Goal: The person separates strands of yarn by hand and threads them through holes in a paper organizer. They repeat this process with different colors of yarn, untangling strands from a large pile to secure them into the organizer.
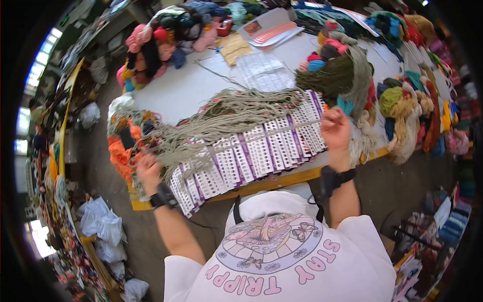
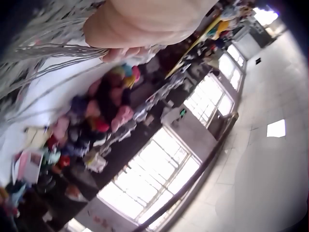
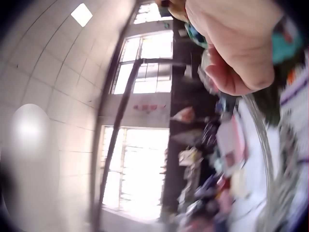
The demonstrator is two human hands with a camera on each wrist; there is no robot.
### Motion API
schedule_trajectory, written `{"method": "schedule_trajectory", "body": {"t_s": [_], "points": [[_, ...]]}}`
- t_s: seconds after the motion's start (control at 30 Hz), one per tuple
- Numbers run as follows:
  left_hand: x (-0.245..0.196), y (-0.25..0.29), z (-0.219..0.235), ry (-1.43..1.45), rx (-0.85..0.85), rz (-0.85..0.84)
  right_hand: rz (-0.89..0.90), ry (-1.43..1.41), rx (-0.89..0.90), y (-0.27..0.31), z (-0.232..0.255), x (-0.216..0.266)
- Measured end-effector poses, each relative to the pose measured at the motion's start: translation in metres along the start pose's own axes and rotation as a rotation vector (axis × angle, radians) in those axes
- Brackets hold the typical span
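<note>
Perforated white cards with purple strips [image 1: 246,156] lie in a long overlapping row along the table's front edge. Grey-green yarn [image 1: 241,108] is spread across their upper part and hangs over the left end. At the row's left end the left hand [image 1: 149,170] grips yarn strands; in the left wrist view, strands [image 2: 58,52] run into the curled fingers of that hand [image 2: 145,21]. Beyond the right end, the raised right hand [image 1: 335,130] pinches strands stretched across the cards. The right wrist view shows strands [image 3: 261,130] running down from that hand [image 3: 236,46].
Orange yarn [image 1: 121,153] lies left of the cards, and a dark green yarn heap [image 1: 327,78] lies behind their right end. Coloured skeins [image 1: 151,55], a clear plastic sheet [image 1: 265,70] and an open box [image 1: 266,27] stand farther back. Plastic bags [image 1: 103,221] are at the left.
</note>
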State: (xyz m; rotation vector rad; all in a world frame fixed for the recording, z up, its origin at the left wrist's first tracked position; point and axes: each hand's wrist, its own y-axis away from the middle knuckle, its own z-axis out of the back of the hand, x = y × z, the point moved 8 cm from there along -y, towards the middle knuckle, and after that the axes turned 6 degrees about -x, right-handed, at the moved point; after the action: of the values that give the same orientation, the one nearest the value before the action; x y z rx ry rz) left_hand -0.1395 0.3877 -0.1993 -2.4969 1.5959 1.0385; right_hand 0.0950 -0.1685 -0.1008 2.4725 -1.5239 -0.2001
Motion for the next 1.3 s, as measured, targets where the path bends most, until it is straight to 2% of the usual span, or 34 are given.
{"method": "schedule_trajectory", "body": {"t_s": [0.03, 0.07, 0.1, 0.13, 0.2, 0.23, 0.3, 0.33, 0.4, 0.43, 0.53, 0.57, 0.67, 0.7, 0.8, 0.9, 1.0, 1.07, 1.1, 1.13, 1.17, 1.2, 1.23, 1.27, 1.3], "points": [[-0.066, 0.007, 0.068, -0.573, -0.176, -0.228, 0.048, 0.018, -0.075, 0.002, 0.025, 0.054], [-0.11, 0.015, 0.092, -1.147, -0.34, -0.467, 0.162, 0.107, -0.206, 0.01, 0.06, 0.12], [-0.106, 0.005, 0.086, -0.974, -0.344, -0.412, 0.244, 0.179, -0.419, 0.031, 0.083, 0.184], [-0.108, 0.002, 0.072, -0.803, -0.355, -0.357, 0.318, 0.251, -0.634, 0.051, 0.096, 0.227], [-0.118, 0.008, 0.033, -0.455, -0.391, -0.258, 0.313, 0.421, -0.701, 0.054, 0.087, 0.279], [-0.12, 0.014, 0.014, -0.285, -0.413, -0.209, 0.369, 0.435, -0.631, 0.043, 0.067, 0.293], [-0.099, 0.02, -0.062, -0.582, -0.573, -0.406, 0.476, 0.461, -0.51, 0.025, 0.039, 0.319], [-0.088, 0.015, -0.092, -0.723, -0.633, -0.513, 0.501, 0.471, -0.559, 0.022, 0.043, 0.334], [-0.084, 0.0, -0.113, -1.631, -0.634, -0.629, 0.556, 0.495, -0.651, 0.022, 0.052, 0.377], [-0.074, -0.003, -0.121, -2.092, -0.601, -0.658, 0.588, 0.489, -0.61, 0.028, 0.071, 0.409], [-0.035, 0.018, -0.155, -2.552, -0.327, -0.868, 0.752, 0.454, -0.87, 0.055, 0.158, 0.515], [-0.042, 0.02, -0.144, -2.598, -0.444, -0.769, 0.714, 0.376, -0.886, 0.054, 0.165, 0.527], [-0.042, 0.023, -0.147, -2.706, -0.594, -0.725, 0.797, 0.467, -0.876, 0.028, 0.101, 0.484], [-0.05, 0.022, -0.142, -2.637, -0.617, -0.767, 0.798, 0.48, -0.865, 0.019, 0.095, 0.482], [-0.072, 0.026, -0.125, -2.575, -0.788, -0.789, 0.776, 0.456, -0.837, 0.007, 0.104, 0.487], [-0.075, 0.034, -0.139, -2.601, -0.82, -0.748, 0.821, 0.397, -0.842, 0.007, 0.114, 0.489], [-0.11, 0.052, -0.121, -2.216, -0.985, -0.894, 0.854, 0.444, -0.839, 0.014, 0.113, 0.476], [-0.146, 0.053, -0.063, -2.13, -1.057, -0.959, 0.893, 0.431, -0.881, 0.022, 0.121, 0.46], [-0.172, 0.061, -0.031, -2.091, -1.094, -0.983, 0.927, 0.43, -0.907, 0.029, 0.134, 0.468], [-0.206, 0.075, 0.0, -2.176, -1.2, -0.853, 0.97, 0.477, -0.93, 0.045, 0.132, 0.477], [-0.246, 0.107, 0.032, -2.059, -1.294, -0.929, 1.012, 0.522, -0.954, 0.065, 0.126, 0.483], [-0.305, 0.142, 0.095, -1.805, -1.323, -1.061, 1.055, 0.566, -0.973, 0.086, 0.114, 0.484], [-0.329, 0.174, 0.09, -1.9, -1.308, -0.961, 1.097, 0.614, -0.996, 0.11, 0.107, 0.493], [-0.331, 0.205, 0.074, -2.057, -1.653, -0.591, 1.14, 0.667, -1.019, 0.136, 0.101, 0.506], [-0.325, 0.205, 0.092, -1.716, -1.519, -0.55, 1.184, 0.72, -1.047, 0.162, 0.093, 0.514]]}}
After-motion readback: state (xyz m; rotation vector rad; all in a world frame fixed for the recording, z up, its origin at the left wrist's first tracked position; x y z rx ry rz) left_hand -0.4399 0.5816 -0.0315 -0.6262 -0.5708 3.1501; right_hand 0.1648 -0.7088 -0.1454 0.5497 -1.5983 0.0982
